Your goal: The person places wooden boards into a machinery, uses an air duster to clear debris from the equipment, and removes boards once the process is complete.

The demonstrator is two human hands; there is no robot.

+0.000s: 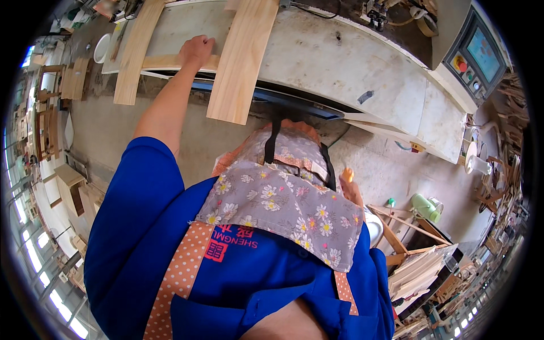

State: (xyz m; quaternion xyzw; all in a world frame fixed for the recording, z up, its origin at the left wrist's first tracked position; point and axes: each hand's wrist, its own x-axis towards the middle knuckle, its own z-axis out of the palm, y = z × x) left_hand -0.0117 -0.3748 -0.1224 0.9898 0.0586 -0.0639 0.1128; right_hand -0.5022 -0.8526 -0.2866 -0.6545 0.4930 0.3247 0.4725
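Note:
My left hand (196, 51) is reached out over the machine table's near edge, its fingers curled into a fist. It lies at a light wooden strip (161, 62) that runs along that edge; what the fingers hold, if anything, is hidden. Just right of the hand, a wide pale wooden board (241, 68) sticks out past the table edge toward me. A narrower board (135, 56) does the same to the left. My right hand (352, 191) is low by my right side, partly covered by the flowered apron (272, 209). A small orange thing shows at its closed fingers.
The pale machine table (340, 79) extends to the right, with a dark mark on it. A control panel (476, 54) with a screen and red button stands at the far right. Stacked wood strips (419, 272) and a green bottle (425, 207) are at lower right.

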